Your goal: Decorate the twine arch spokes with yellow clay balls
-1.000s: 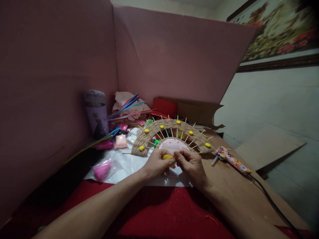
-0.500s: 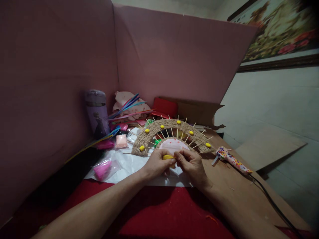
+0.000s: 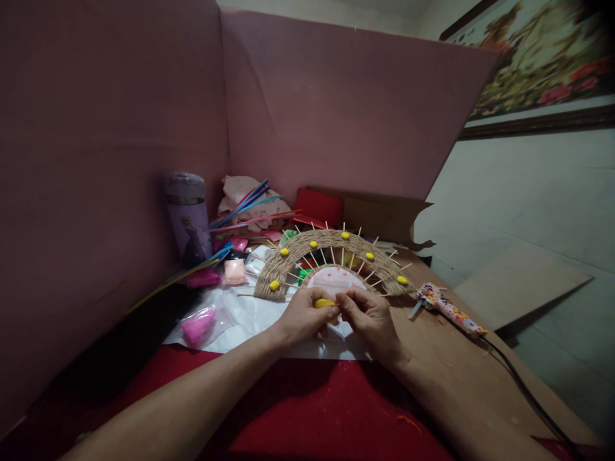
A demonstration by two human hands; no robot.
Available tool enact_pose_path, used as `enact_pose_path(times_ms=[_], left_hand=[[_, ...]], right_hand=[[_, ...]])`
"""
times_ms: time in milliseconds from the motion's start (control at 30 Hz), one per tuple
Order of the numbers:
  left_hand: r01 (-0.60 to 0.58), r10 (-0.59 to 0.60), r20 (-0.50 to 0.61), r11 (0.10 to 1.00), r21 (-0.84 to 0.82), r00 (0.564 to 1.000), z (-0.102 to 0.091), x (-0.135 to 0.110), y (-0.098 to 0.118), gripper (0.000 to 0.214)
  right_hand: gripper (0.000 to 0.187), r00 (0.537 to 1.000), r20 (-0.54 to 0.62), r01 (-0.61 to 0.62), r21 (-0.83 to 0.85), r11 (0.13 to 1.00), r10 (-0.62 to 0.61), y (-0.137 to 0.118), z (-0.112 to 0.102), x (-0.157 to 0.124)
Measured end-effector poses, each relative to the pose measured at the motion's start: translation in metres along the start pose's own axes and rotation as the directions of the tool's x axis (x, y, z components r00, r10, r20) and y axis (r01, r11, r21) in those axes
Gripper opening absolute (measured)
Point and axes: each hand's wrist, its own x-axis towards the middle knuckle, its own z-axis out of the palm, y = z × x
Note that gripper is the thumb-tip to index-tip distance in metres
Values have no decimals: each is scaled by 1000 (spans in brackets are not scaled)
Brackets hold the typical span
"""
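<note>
Between my two hands is a lump of yellow modelling clay (image 3: 325,303). My left hand (image 3: 307,314) is closed around it, thumb along its front. The fingers of my right hand (image 3: 368,314) pinch at the lump's right end; what exactly lies between those fingertips is hidden. Just beyond my hands lies a half-ring of woven twine (image 3: 307,242) on thin sticks that poke out past its outer edge. Several yellow clay dots (image 3: 345,235) sit along the band. A pale, red-dotted half-circle (image 3: 334,278) fills its centre, its lower part covered by my hands.
A glue gun (image 3: 451,310) with a flowered cover lies at right, its black cord running toward me. Left are a purple tumbler (image 3: 187,221), a bag of pink clay (image 3: 198,328) and pipe cleaners (image 3: 245,203). White paper (image 3: 262,323) lies over red cloth (image 3: 307,410). Pink boards stand behind.
Both hands keep nearly the same pose around the yellow clay. The whole view has shifted very slightly; nothing else visibly differs.
</note>
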Motion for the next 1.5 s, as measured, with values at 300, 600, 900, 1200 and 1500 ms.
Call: enact_pose_path(times_ms=[300, 600, 900, 1200, 1500], left_hand=[[0, 0, -4, 1000, 23, 1000, 1, -1, 2, 39], [-2, 2, -13, 999, 44, 1000, 1, -1, 3, 36], [-10, 13, -29, 996, 89, 1000, 1, -2, 2, 32], [1, 3, -37, 995, 100, 999, 1, -2, 2, 31], [6, -2, -38, 994, 110, 999, 1, -1, 1, 28]], right_hand=[[34, 1000, -8, 9, -25, 1000, -9, -2, 0, 0], [31, 1000, 0, 14, -8, 1000, -14, -1, 0, -1], [32, 1000, 2, 15, -17, 1000, -15, 0, 0, 0], [32, 1000, 5, 17, -19, 1000, -17, 3, 0, 0], [32, 1000, 9, 19, -22, 1000, -19, 2, 0, 0]])
